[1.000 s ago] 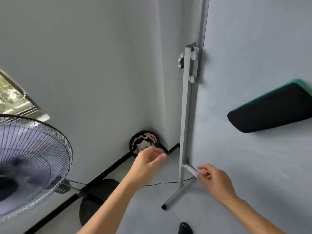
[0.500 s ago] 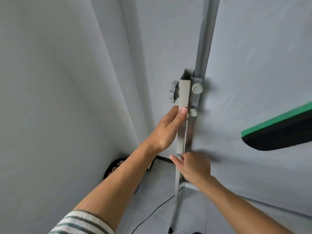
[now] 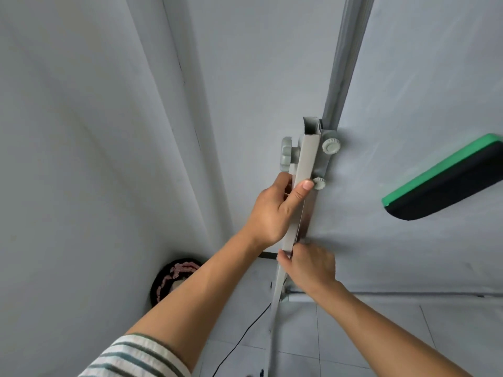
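A grey metal upright post [image 3: 308, 156] of a board stand runs down the middle of the view, beside the left edge of a pale grey board [image 3: 413, 104]. Three grey plastic knobs [image 3: 330, 145] sit near the post's open top. My left hand [image 3: 275, 210] grips the post just below the knobs, with the thumb laid along its front face. Lower down, my right hand [image 3: 310, 263] holds the same post, fingers wrapped round its edge.
A black eraser with a green back [image 3: 446, 183] sticks to the board at the right. A round black bin [image 3: 174, 278] stands in the room's corner on the tiled floor. A thin black cable [image 3: 245, 333] trails across the tiles. Grey walls close in on the left.
The view has tilted up and closer, and the fan has dropped out of sight. My left hand rose from mid-air to grip the post; my right hand moved up from the post's foot.
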{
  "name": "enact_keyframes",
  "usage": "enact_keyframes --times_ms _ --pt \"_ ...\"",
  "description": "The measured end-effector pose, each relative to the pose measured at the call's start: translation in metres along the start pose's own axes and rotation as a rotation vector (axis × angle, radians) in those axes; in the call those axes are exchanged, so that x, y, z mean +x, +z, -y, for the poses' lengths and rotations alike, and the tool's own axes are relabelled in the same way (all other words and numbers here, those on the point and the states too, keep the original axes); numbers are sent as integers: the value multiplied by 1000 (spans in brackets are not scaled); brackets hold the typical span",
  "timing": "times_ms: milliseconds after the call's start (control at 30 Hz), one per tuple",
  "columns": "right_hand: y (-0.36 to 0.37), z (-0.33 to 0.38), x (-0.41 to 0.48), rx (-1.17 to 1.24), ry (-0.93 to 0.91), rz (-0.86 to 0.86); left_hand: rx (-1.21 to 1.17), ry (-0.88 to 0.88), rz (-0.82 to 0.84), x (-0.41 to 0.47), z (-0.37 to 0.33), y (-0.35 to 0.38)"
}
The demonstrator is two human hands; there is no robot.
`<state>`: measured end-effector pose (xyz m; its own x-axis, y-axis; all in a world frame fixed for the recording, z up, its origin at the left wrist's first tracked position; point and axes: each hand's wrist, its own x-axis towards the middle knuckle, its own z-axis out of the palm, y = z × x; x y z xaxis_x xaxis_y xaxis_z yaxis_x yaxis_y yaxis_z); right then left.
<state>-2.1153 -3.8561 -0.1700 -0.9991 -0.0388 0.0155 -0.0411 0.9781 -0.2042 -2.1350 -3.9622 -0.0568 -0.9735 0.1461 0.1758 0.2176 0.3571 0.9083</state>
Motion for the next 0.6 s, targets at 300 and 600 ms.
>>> enact_keyframes --times_ms 300,600 --pt "2 -45 -145 91 -77 -84 2 30 -97 -135 -42 56" --pt "-6 -74 -273 136 43 9 7 33 -1 -245 -78 95"
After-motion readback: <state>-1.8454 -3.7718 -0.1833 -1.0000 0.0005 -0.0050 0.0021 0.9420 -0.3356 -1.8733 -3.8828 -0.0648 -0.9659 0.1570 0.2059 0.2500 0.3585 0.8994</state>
